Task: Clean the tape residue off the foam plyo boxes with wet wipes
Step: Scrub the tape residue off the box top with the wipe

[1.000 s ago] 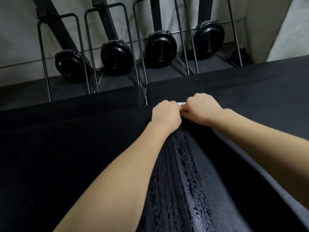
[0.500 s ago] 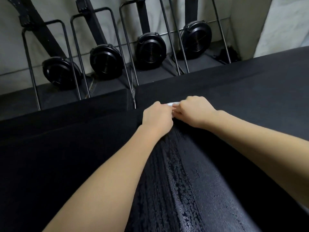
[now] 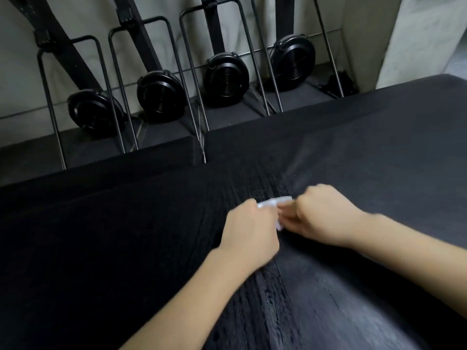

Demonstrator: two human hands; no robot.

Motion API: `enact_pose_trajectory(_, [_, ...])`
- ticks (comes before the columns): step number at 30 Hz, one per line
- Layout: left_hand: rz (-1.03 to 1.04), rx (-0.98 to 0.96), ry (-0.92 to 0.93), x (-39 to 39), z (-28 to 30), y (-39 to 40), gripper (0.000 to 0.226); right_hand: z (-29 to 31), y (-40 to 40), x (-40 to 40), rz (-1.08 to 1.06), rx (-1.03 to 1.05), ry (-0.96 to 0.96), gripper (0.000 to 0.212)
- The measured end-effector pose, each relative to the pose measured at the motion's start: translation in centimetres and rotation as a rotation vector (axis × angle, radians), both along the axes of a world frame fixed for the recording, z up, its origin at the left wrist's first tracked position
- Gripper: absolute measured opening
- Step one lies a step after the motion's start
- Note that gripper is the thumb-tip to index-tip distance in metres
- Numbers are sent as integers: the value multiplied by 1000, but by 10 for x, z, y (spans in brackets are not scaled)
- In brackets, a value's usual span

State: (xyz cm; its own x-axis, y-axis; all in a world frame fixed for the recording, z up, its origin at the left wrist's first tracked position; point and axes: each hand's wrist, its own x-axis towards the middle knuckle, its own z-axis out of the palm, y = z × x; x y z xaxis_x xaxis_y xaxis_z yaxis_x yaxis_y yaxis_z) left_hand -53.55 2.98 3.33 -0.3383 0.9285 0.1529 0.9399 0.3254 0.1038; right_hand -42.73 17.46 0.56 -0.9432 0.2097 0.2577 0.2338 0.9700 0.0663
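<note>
A black foam plyo box (image 3: 379, 152) fills the lower frame, with a second black box (image 3: 88, 198) butted against its left side. A wet, streaked band (image 3: 273, 299) runs down the box top between my forearms. My left hand (image 3: 250, 233) and my right hand (image 3: 326, 218) are side by side, fists closed, both pinching a small white wet wipe (image 3: 274, 202) pressed onto the box top. Only the wipe's edges show between the knuckles. The hands are motion-blurred.
Beyond the far edge of the boxes, several upright rowing machines with round black flywheel housings (image 3: 160, 96) and thin metal frames (image 3: 192, 79) lean against a pale wall. A light concrete column (image 3: 424, 34) stands at the top right.
Both hands, still together on the wipe, have slid back from the far edge of the box toward me, leaving a wet streak ahead of them. The camera has tilted up slightly.
</note>
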Motion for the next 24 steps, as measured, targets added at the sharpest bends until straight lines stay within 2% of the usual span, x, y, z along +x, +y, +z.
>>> enact_pose_trajectory(3, [-52,-31,1,43,1,-45,26,-13,-38,56,40,-48,-159,42])
enact_pose_trajectory(5, [-51,-100,-21,55,-8,-56,27,-18,-48,69,33,-66,-147,46])
enact_pose_trajectory(8, [0,-29,-1,43,-10,-42,27,-11,-43,49,-55,25,-88,49])
enact_pose_trajectory(10, [42,-15,-13,27,-8,-22,31,2,-36,24,-121,64,-73,41])
enact_pose_trajectory(12, [87,-33,-44,9,-9,-1,32,15,-30,4,-205,-41,-148,33])
enact_pose_trajectory(16, [139,-78,-50,0,-17,7,28,26,-31,-7,-243,-107,-209,36])
enact_pose_trajectory(20, [74,-95,-21,46,-13,-34,26,12,-62,48,-126,-121,-126,30])
enact_pose_trajectory(24, [7,-83,-40,110,-14,-96,27,-13,-109,120,-56,-74,-72,38])
